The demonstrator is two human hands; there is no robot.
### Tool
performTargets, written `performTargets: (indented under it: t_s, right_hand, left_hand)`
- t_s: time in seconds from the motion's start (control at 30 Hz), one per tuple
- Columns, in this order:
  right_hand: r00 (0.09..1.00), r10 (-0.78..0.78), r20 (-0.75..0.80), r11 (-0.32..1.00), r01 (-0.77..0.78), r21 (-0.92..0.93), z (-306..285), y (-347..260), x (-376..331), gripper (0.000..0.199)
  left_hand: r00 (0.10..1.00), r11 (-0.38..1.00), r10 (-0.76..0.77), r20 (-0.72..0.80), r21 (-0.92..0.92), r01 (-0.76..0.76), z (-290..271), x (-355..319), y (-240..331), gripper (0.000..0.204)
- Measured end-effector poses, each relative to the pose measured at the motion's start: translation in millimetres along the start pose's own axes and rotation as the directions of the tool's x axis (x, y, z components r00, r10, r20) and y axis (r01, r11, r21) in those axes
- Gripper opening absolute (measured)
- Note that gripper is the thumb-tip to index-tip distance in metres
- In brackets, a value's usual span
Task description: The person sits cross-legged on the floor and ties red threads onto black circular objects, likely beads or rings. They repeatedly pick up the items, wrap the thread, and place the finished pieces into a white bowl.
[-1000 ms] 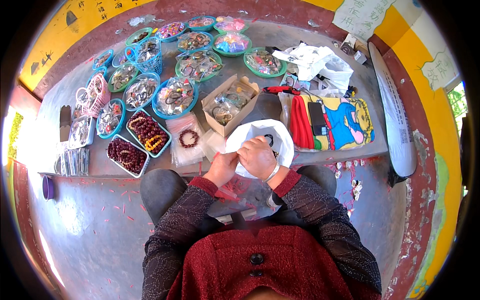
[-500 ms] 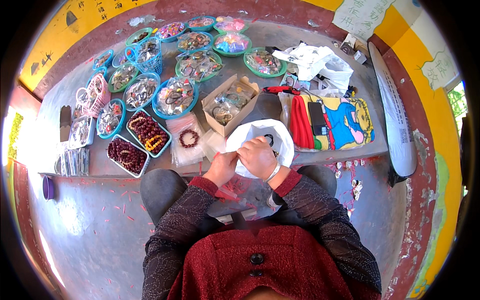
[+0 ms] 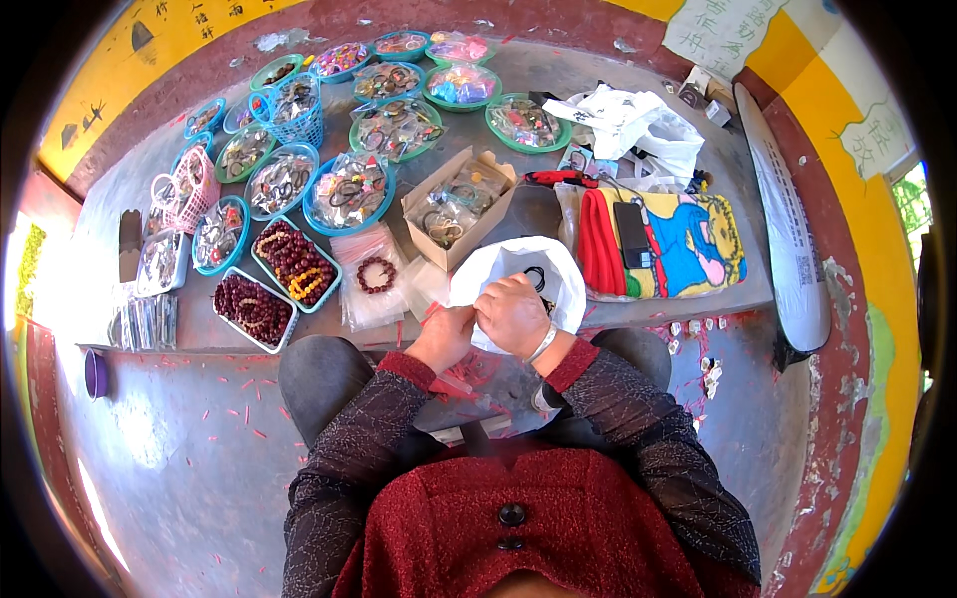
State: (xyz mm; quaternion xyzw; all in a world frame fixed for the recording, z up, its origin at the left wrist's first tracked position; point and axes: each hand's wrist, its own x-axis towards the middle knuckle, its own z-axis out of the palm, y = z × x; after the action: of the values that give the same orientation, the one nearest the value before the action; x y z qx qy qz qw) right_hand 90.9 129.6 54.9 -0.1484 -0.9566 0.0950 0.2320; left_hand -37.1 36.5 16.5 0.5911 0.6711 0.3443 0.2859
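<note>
My left hand and my right hand meet at the near edge of a white bag-lined container. Both have their fingers closed in a pinch, fingertips together. Whatever they grip is too small or too covered to make out. Inside the container, dark cord-like loops show beyond my right hand. A clear plastic bag lies just past my left hand. Farther left, a dark red bead bracelet rests on a stack of clear bags.
A cardboard box of bagged bands stands beyond the container. Trays of bead bracelets and several filled baskets spread left and back. On the right are a folded colourful towel with a phone and a white plastic bag.
Both hands stay together in nearly the same place. My left hand has shifted very slightly to the right.
</note>
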Motion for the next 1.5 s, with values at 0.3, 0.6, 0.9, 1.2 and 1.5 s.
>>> performTargets:
  t_s: [0.3,0.6,0.9,1.2,1.5]
  right_hand:
    - [0.924,0.377,0.06,0.797,-0.357,0.488,5.0,9.0,2.4,0.009]
    - [0.971,0.236,0.033,0.91,-0.233,0.342,-4.8,6.5,5.6,0.01]
    - [0.917,0.385,0.101,0.797,-0.386,0.465,-2.6,7.2,5.2,0.012]
    - [0.825,0.525,0.207,0.581,-0.526,0.621,-4.6,28.8,1.9,0.015]
    - [0.757,0.632,0.168,0.425,-0.52,0.741,-82.2,53.5,-28.2,0.01]
  left_hand:
    - [0.997,0.907,-0.066,-0.047,-0.418,0.041,13.5,4.2,-26.2,0.021]
    - [0.997,0.99,-0.041,-0.068,-0.139,0.031,-1.4,1.9,-1.3,0.02]
    - [0.992,0.938,-0.125,-0.004,-0.326,0.116,2.5,3.6,-8.7,0.023]
    - [0.962,0.53,-0.236,0.136,-0.812,0.244,-5.9,6.0,-6.0,0.027]
    - [0.962,0.35,-0.235,0.138,-0.912,0.216,-16.1,4.1,-6.5,0.025]
